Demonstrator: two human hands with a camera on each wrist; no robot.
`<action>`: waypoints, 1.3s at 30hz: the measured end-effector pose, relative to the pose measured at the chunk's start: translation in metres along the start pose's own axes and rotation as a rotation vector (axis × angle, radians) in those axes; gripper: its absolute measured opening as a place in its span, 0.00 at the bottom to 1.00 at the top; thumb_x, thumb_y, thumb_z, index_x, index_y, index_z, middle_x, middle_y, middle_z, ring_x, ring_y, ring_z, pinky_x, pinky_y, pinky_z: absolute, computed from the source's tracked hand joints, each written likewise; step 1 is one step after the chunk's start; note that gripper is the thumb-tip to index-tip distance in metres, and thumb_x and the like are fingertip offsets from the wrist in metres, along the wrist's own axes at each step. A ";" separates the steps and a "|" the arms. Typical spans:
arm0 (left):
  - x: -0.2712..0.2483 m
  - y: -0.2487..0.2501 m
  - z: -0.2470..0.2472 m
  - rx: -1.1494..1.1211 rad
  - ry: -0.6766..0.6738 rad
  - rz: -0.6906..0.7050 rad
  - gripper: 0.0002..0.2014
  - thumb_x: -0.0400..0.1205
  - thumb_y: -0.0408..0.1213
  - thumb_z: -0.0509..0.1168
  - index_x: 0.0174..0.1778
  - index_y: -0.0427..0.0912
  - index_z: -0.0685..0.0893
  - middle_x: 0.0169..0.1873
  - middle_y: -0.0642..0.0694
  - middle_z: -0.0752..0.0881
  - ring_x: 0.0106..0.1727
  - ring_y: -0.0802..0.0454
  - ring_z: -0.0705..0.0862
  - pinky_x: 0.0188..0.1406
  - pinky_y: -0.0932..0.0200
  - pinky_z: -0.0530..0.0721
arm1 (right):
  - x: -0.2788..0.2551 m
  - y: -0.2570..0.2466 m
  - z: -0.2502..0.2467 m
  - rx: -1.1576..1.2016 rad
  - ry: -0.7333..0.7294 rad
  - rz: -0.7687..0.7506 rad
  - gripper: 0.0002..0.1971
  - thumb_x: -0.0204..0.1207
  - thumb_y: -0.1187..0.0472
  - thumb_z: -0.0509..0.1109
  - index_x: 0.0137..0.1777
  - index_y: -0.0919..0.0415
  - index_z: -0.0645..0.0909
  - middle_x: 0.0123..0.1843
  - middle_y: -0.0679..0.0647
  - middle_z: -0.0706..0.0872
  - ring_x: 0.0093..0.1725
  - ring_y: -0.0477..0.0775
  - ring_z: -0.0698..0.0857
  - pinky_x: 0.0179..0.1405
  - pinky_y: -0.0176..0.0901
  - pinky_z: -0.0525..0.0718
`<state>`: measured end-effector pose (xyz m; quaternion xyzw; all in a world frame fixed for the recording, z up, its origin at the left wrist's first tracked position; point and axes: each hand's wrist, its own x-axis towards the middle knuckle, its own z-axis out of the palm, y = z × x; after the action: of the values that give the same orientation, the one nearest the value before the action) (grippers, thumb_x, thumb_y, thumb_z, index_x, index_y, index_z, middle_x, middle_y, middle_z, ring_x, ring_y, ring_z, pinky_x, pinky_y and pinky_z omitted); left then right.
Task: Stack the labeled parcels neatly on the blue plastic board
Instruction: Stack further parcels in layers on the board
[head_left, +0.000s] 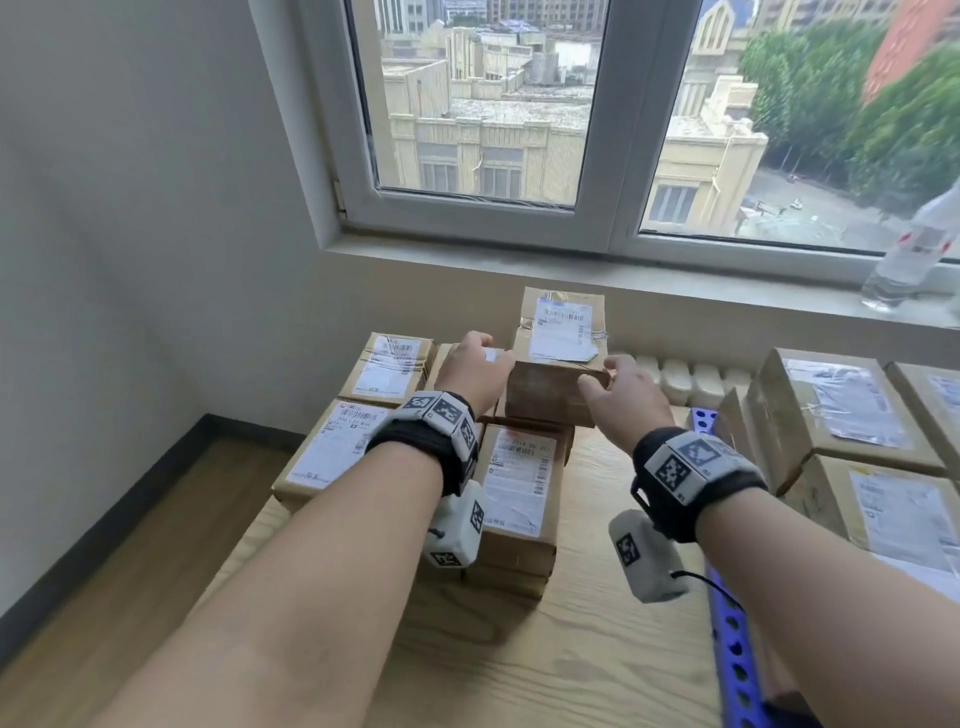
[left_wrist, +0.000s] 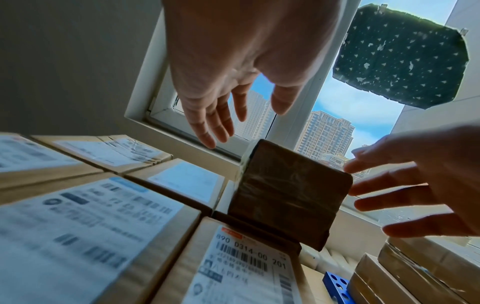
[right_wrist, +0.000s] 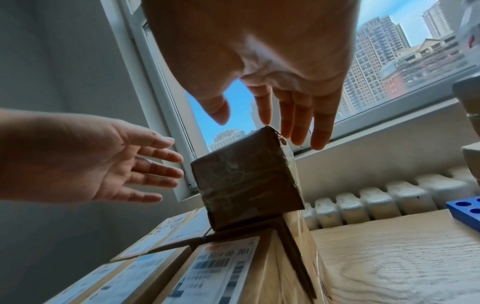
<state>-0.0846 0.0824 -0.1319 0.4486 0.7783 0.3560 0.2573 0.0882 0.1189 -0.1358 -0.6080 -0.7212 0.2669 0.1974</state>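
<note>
a person's left hand (head_left: 475, 371) and right hand (head_left: 621, 397) flank a taped parcel (head_left: 558, 358) perched atop a stack of labelled parcels (head_left: 519, 488) on a wooden table (head_left: 597, 649) by the window. fingers on both are straight and spread, gripping nothing (wrist views show gaps). the blue plastic board (head_left: 727, 649) lies right.

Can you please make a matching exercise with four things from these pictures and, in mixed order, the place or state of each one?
Things:
1. brown taped cardboard parcel
2. clear plastic bottle
3. blue perforated plastic board
4. left hand

Places or states:
A. on the window sill
B. fingers straight, beside the top parcel
C. on top of the stacked parcels
D. at the right edge of the wooden table

Pairs: 1-C, 2-A, 3-D, 4-B
</note>
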 end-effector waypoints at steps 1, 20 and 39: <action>0.008 0.002 0.004 -0.002 -0.013 -0.005 0.24 0.86 0.46 0.61 0.77 0.41 0.71 0.71 0.43 0.77 0.70 0.46 0.77 0.66 0.56 0.73 | 0.009 0.002 0.000 0.021 0.011 0.016 0.23 0.84 0.49 0.60 0.75 0.59 0.70 0.70 0.59 0.77 0.66 0.57 0.77 0.60 0.47 0.73; 0.082 -0.014 0.060 -0.471 -0.193 -0.255 0.37 0.63 0.65 0.64 0.60 0.40 0.86 0.55 0.43 0.89 0.58 0.43 0.88 0.67 0.43 0.81 | 0.064 0.021 0.025 0.553 -0.223 0.245 0.45 0.57 0.24 0.55 0.65 0.58 0.77 0.57 0.61 0.87 0.54 0.65 0.88 0.46 0.57 0.86; -0.002 -0.011 0.043 -0.774 -0.281 -0.209 0.51 0.61 0.70 0.75 0.73 0.39 0.75 0.58 0.39 0.88 0.55 0.43 0.90 0.58 0.47 0.85 | -0.057 0.023 -0.016 0.724 -0.028 0.158 0.40 0.61 0.34 0.63 0.69 0.60 0.74 0.55 0.57 0.85 0.51 0.57 0.86 0.58 0.61 0.84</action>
<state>-0.0587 0.0907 -0.1664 0.2817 0.5860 0.5293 0.5451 0.1260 0.0681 -0.1358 -0.5490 -0.5334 0.5274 0.3687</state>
